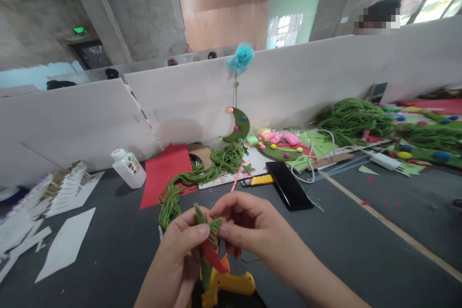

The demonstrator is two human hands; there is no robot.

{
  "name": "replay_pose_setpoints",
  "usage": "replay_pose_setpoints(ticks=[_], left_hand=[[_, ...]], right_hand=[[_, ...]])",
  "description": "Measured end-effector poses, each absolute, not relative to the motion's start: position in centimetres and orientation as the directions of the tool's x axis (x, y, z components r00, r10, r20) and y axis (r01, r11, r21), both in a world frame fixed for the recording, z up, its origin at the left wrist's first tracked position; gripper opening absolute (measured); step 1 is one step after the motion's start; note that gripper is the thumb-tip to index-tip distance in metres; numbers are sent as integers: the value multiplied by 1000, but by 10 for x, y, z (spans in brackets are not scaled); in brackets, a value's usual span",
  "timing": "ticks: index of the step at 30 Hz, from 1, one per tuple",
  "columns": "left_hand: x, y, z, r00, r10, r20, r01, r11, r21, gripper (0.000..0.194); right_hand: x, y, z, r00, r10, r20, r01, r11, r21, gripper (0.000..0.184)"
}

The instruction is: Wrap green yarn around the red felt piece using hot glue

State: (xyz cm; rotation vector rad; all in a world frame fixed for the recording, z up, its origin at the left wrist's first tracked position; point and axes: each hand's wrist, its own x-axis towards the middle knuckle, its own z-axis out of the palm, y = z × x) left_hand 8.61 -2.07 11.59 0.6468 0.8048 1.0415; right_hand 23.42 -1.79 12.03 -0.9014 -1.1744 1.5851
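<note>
My left hand [182, 240] is closed on a small green-and-red felt piece [213, 254], its thumb pressed against the green part. Stripes of green yarn cross the upper part of this piece. My right hand [250, 224] is closed, with thumb and fingertips pinched at the piece's right upper edge; they seem to grip green yarn, though the strand itself is hard to make out. Below both hands lies a yellow hot glue gun [234, 284] with an orange part near its tip. A bundle of green yarn [171, 202] trails behind my left hand.
A white bottle [129, 169], red felt sheet [164, 173], yellow utility knife [262, 180] and black phone [288, 185] lie beyond my hands. A green felt moon [241, 127] hangs before the white partition [288, 77]. White scraps [68, 240] lie left, a yarn heap [355, 118] right.
</note>
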Motion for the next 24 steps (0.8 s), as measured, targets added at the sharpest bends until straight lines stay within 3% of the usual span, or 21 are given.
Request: replay_pose_setpoints(ticks=[4, 10, 13, 17, 21, 24], left_hand=[[83, -20, 115, 330, 906, -265, -480, 402, 780, 8], [82, -15, 106, 410, 869, -276, -386, 440, 811, 12], [83, -12, 104, 268, 945, -189, -346, 277, 896, 19], [83, -12, 104, 107, 988, 107, -140, -91, 986, 18], [83, -17, 104, 17, 991, 132, 134, -133, 982, 7], [82, -18, 104, 20, 987, 160, 309, -158, 938, 9]], right_hand=[[235, -21, 121, -331, 943, 21, -282, -77, -956, 11], [236, -22, 127, -241, 970, 26, -190, -21, -982, 3], [239, -19, 127, -180, 984, 3, -103, -16, -995, 5], [239, -15, 123, -120, 992, -39, -14, -41, -999, 4], [237, -16, 119, -123, 992, -4, 61, 3, -998, 5], [236, -18, 117, -96, 984, 151, 240, 170, -956, 8]])
